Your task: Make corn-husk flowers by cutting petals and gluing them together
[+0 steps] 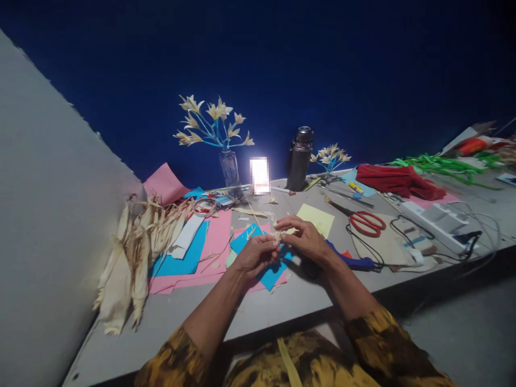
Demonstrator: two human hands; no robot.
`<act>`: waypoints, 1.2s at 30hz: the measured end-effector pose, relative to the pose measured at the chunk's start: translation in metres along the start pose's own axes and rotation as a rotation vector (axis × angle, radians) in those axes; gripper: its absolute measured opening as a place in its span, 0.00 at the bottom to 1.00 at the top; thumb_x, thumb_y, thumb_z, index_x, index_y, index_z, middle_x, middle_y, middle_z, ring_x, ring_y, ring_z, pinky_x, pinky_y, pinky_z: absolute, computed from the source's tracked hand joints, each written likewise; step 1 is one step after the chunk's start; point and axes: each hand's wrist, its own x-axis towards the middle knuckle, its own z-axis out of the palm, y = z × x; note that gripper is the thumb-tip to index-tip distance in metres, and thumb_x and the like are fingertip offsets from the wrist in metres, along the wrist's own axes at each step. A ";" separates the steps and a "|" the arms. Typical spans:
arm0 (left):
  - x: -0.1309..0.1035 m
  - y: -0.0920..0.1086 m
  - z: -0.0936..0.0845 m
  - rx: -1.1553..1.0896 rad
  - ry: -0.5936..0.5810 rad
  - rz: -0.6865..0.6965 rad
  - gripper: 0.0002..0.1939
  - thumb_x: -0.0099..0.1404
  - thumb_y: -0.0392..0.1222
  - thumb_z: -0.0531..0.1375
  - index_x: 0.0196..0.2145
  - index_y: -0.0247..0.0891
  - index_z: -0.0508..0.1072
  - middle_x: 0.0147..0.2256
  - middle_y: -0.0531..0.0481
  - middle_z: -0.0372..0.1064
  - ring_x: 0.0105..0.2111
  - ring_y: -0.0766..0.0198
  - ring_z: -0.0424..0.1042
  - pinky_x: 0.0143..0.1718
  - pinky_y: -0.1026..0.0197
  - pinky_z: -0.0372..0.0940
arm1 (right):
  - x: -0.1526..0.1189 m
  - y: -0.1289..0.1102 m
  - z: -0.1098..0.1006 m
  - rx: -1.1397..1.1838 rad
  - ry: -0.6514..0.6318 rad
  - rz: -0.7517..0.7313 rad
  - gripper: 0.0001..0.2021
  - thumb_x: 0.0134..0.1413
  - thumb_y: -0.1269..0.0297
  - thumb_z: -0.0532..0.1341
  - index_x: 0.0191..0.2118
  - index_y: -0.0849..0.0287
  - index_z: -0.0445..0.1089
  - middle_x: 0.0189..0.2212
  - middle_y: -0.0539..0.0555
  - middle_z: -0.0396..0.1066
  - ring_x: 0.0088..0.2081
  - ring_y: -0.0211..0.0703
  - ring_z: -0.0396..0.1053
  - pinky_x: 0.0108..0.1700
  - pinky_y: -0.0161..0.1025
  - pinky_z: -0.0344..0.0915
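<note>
Over the middle of the table, my left hand pinches a small pale piece of dried corn husk, shaped like a little flower. My right hand meets it from the other side, thumb and fingers closed on the same piece; its far end is partly hidden by the fingers. Beneath both hands lie blue paper and pink paper with husk scraps. A yellow paper sheet is just beyond my right hand. By my right wrist rests a blue-handled tool, partly covered by the forearm.
Dried husks hang over papers at left, near a tape roll. Behind stand a glass vase of husk flowers, a glowing light and a flask. Rightward lie red-handled scissors, a power strip and cables.
</note>
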 end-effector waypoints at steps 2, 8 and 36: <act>0.000 0.000 -0.001 0.009 -0.012 -0.007 0.13 0.47 0.34 0.73 0.26 0.30 0.73 0.23 0.51 0.70 0.19 0.74 0.66 0.22 0.70 0.59 | 0.001 -0.002 0.000 -0.010 -0.015 0.008 0.10 0.50 0.62 0.64 0.38 0.57 0.79 0.43 0.56 0.75 0.42 0.47 0.72 0.35 0.37 0.65; 0.000 -0.002 -0.001 0.029 -0.026 -0.009 0.13 0.48 0.35 0.73 0.26 0.30 0.73 0.23 0.51 0.70 0.19 0.73 0.66 0.22 0.70 0.59 | 0.001 0.001 0.002 0.012 0.020 0.056 0.08 0.51 0.61 0.65 0.36 0.59 0.77 0.32 0.53 0.76 0.33 0.43 0.71 0.35 0.38 0.65; 0.001 -0.008 0.002 0.298 0.120 0.227 0.12 0.51 0.44 0.72 0.27 0.33 0.77 0.21 0.50 0.71 0.19 0.71 0.65 0.23 0.66 0.60 | 0.001 0.002 0.016 0.121 0.229 0.143 0.15 0.44 0.60 0.67 0.39 0.60 0.75 0.27 0.49 0.70 0.29 0.40 0.68 0.33 0.37 0.64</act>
